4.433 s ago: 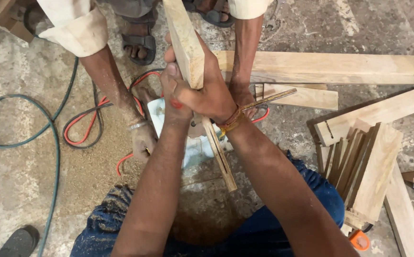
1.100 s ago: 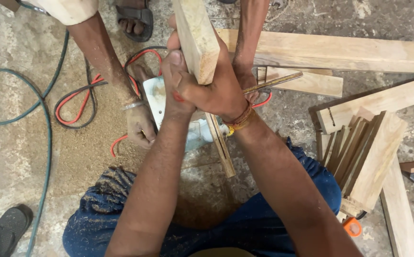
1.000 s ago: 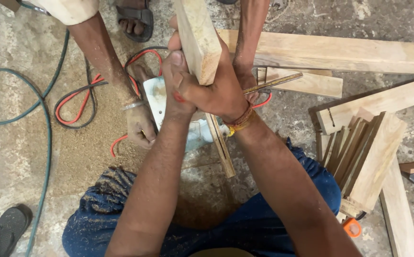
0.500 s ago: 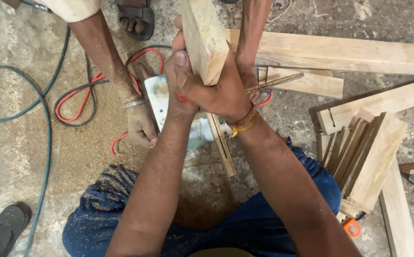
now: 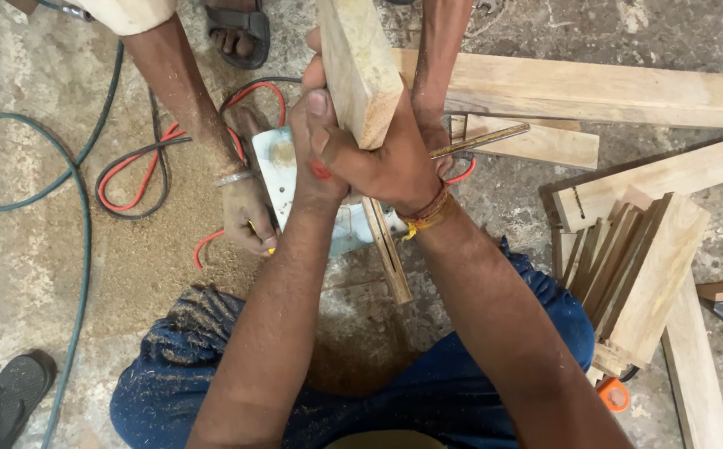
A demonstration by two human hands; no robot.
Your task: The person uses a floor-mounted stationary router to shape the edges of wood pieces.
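Both my hands clasp a thick pale wooden block (image 5: 360, 66) held upright in front of me. My left hand (image 5: 316, 150) wraps its near side with the thumb pressed on the wood. My right hand (image 5: 395, 162), with a thread band at the wrist, grips it from the right. Below the block lies a light blue metal plate (image 5: 282, 170) and a thin wooden strip (image 5: 386, 249). Another person's hand (image 5: 249, 216) rests on the plate's left edge holding something yellow; their other hand (image 5: 436, 137) is by a metal rod (image 5: 478, 140).
Long planks (image 5: 594, 87) lie across the top right. A stack of short boards (image 5: 636, 266) leans at the right. Red and black cables (image 5: 141, 170) and a green hose (image 5: 83, 224) curl over the sawdust-covered floor at left. A dark sandal (image 5: 4, 399) sits bottom left.
The block has shifted slightly right and tilted a little; my hands stay clasped on it. The other person's hands have hardly moved.
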